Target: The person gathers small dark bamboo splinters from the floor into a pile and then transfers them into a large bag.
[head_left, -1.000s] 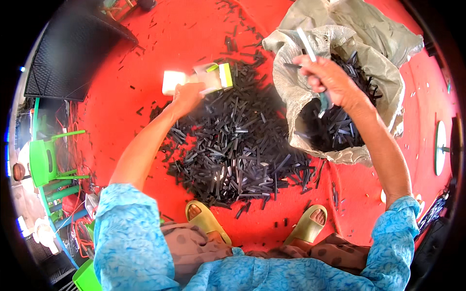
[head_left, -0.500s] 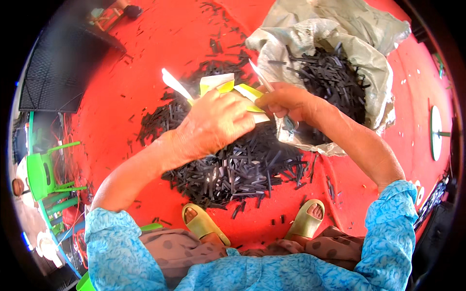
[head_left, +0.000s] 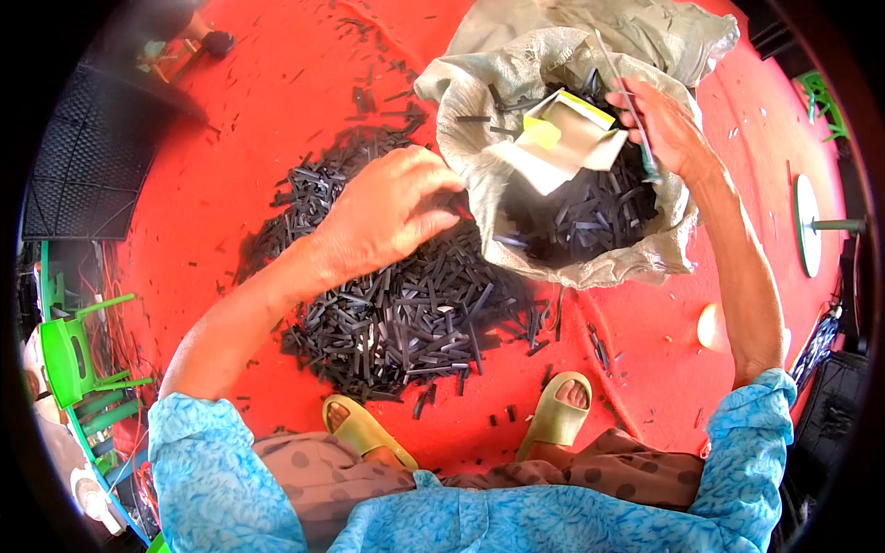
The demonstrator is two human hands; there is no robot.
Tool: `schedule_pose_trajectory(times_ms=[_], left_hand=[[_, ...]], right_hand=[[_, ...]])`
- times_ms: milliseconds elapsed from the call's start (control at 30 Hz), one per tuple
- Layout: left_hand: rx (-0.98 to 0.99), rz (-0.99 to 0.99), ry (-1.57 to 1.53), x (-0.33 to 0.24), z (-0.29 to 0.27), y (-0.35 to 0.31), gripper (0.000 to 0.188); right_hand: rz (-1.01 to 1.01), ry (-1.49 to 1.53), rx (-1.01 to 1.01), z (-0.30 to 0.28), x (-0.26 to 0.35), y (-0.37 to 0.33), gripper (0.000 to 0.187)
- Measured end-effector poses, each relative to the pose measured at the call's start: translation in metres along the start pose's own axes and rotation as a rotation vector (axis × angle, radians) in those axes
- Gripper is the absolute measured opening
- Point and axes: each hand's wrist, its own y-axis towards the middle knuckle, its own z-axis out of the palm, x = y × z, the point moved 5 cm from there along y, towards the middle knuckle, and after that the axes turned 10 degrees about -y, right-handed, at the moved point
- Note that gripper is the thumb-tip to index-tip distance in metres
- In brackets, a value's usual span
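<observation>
Handling tip for anyone juggling a box and a tool like this: I'd keep the point of the slim tool aimed up and away from the other hand, and let the fingertips do any work on the cardboard. The pale box with yellow-green bits has its flaps splayed out, so I reckon it's floppy and could twist if you only pinch one corner. Better to steady it from the far side with the free hand, and keep it low over the sack so it doesn't catch on the crumpled rim.

As for where stuff sits: the right grip, upper right of the frame, is curled snugly round the tool. The box is just left of those fingers, upper center-right of the frame, in front of the sack's mouth and the dark strips in there. Its right corner comes right up to the fingertips, but I honestly can't tell if they've got hold of it, or whether it rests on the strips.

The left grip is near the middle, well apart from the box, fingers loosely bent with a gap to the thumb and nothing visible in it. It's above the pile of black strips on the red floor.
</observation>
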Motion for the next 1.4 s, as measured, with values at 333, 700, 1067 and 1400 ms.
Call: schedule_pose_trajectory(times_ms=[333, 700, 1067, 1400], left_hand=[[-0.174, -0.759, -0.471, 0.100, -0.066, -0.078, 0.021], [-0.777, -1.084, -0.740, 0.138, -0.061, -0.317, 0.021], [-1.080, -1.317, -0.780, 0.117, -0.050, -0.438, 0.015], [-1.090, -1.222, -0.781, 0.131, -0.062, -0.420, 0.015]], right_hand=[[0.478, 0.749, 0.928, 0.256, -0.032, -0.073, 0.022], [-0.124, -0.031, 0.451, 0.350, -0.027, 0.096, 0.017], [-0.653, -1.113, -0.313, 0.355, -0.009, 0.216, 0.008], [-1.130, -0.997, 0.228, 0.417, -0.034, 0.036, 0.005]])
